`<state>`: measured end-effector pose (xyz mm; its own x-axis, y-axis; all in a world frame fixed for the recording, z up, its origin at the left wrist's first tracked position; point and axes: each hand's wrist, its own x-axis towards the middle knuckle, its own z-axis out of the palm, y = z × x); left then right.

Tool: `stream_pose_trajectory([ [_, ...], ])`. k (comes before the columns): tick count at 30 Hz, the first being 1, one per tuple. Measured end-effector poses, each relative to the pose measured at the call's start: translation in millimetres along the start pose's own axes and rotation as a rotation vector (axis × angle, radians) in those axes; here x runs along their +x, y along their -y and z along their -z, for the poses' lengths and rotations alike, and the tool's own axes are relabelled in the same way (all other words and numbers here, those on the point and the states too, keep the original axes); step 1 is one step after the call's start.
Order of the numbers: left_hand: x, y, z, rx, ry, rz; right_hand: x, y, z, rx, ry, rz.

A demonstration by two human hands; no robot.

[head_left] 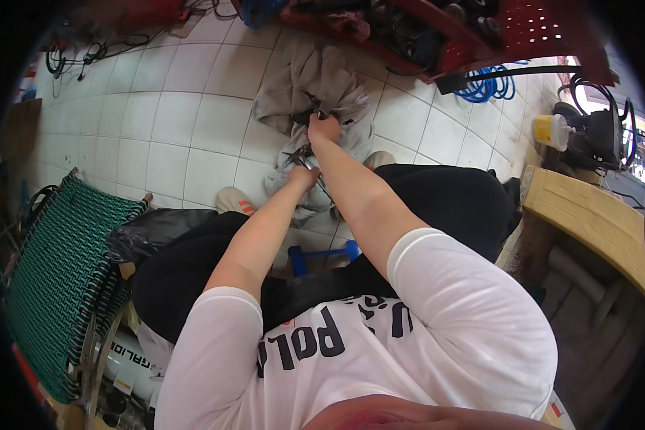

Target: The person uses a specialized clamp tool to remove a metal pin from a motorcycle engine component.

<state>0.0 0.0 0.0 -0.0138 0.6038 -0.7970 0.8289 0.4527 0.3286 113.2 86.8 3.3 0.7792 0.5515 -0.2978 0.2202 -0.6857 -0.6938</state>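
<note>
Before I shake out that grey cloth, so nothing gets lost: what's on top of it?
Over the grey cloth, the left hand holds a metallic piece and the right hand a dark piece. The hands hide parts of both, and what lies directly beneath.

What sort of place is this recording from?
Probably a repair workshop: there's a red metal rack, a coiled blue hose, and black cables lying on the tiled floor.

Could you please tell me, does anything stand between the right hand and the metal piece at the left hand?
Nothing visible stands between the right hand and the metal piece at the left hand. The grey cloth lies underneath, on the tiled floor.
</note>
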Motion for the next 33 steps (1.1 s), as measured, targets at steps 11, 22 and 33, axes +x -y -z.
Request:
stream_pose_trajectory([
  [11, -64.1, -37.9, 198.5, 0.287, 0.349, -0.416, 7.7, 141.0, 153.0, 0.517, 0.45, 0.022],
  [22, -274.4, -75.6, 311.0, -0.419, -0.494, -1.01, -171.2, 273.8, 310.4, 0.536, 1.089, 0.53],
  [33, -315.6, -58.6, 333.5, -0.587, 0.036, -0.981, -173.2, 272.9, 319.3, 0.384, 1.408, 0.507],
])
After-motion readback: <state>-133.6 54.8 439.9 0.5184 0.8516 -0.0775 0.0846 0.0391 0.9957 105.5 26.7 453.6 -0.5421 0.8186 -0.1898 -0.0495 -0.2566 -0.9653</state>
